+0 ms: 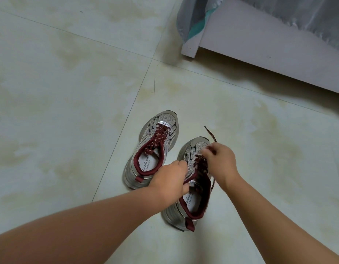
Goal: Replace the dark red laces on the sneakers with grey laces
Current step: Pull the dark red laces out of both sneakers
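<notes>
— While the right hand (219, 161) pinches the dark red speckled lace (202, 163), what's the left hand (171, 180) doing?
— Gripping the near silver mesh sneaker's (191, 197) collar on the tiled floor (69, 92). Unlacing, I'd judge; next, draw each crossing free. No grey laces visible.

The floor (69, 92) is showing smooth, slightly glossy tiles with pale mottled stains. The two sneakers (153, 147) are looking like mesh cloth with shiny silver synthetic panels and dark red cloth lining. Their laces (160, 136) are woven, matt, with light flecks. At upper right, a board (260, 44) is looking smooth and matt, and a thin plastic sheet (307, 12) is shining over it.
</notes>
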A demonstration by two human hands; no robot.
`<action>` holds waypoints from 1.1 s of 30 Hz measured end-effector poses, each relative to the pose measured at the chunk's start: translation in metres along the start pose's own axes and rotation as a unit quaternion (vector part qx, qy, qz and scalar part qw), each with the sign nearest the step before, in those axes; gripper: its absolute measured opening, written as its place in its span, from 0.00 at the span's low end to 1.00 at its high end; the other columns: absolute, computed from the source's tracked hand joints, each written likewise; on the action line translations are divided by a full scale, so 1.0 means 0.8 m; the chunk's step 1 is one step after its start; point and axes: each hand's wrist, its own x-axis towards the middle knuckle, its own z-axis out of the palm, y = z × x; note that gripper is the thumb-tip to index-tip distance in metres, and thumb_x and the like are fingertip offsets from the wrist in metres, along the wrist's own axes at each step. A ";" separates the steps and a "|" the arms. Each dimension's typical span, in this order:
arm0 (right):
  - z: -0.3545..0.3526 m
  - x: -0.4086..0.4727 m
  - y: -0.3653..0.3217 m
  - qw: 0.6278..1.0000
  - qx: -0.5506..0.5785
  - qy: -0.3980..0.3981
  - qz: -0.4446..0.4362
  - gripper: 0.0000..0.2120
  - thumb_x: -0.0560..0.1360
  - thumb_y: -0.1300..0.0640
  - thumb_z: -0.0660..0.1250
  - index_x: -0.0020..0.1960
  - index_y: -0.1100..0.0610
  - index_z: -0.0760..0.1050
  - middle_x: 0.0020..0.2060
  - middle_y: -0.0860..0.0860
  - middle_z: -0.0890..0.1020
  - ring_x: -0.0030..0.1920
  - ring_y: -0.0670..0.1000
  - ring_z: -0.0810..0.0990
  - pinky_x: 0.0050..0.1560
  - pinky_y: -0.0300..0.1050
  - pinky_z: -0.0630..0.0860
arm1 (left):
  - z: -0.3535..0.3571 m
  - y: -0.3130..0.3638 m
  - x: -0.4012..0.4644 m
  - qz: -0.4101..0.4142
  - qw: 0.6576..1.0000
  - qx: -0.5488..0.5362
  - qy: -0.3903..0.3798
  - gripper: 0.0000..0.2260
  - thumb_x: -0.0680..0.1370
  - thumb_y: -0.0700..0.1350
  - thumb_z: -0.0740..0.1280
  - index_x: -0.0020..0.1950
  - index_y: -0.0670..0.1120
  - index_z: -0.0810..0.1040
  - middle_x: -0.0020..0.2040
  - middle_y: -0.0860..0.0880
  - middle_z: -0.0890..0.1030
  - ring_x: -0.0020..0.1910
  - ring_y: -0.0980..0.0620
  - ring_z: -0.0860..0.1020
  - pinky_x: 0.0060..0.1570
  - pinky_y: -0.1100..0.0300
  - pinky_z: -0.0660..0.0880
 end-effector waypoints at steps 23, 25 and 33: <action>0.000 -0.002 -0.002 0.988 -0.055 -0.135 -0.058 0.11 0.70 0.56 0.71 0.34 0.53 0.69 0.31 0.48 0.73 0.34 0.49 0.71 0.37 0.43 0.67 | 0.002 -0.003 0.000 0.000 1.000 -0.013 -0.004 0.14 0.75 0.47 0.64 0.58 0.44 0.68 0.55 0.46 0.74 0.53 0.44 0.75 0.51 0.52 0.72; 0.006 -0.005 0.001 0.967 -0.185 -0.151 -0.094 0.17 0.70 0.55 0.71 0.29 0.51 0.64 0.29 0.47 0.70 0.33 0.50 0.69 0.32 0.42 0.63 | 0.002 -0.002 0.000 0.002 1.000 -0.008 -0.005 0.14 0.75 0.47 0.64 0.58 0.45 0.68 0.56 0.46 0.74 0.53 0.44 0.75 0.51 0.53 0.71; -0.014 0.008 -0.008 0.994 0.090 0.065 0.006 0.05 0.77 0.60 0.62 0.43 0.60 0.72 0.34 0.53 0.77 0.36 0.52 0.74 0.37 0.44 0.70 | 0.001 -0.002 -0.002 0.001 1.000 -0.011 -0.005 0.13 0.76 0.47 0.63 0.57 0.43 0.68 0.54 0.45 0.75 0.51 0.44 0.75 0.51 0.51 0.73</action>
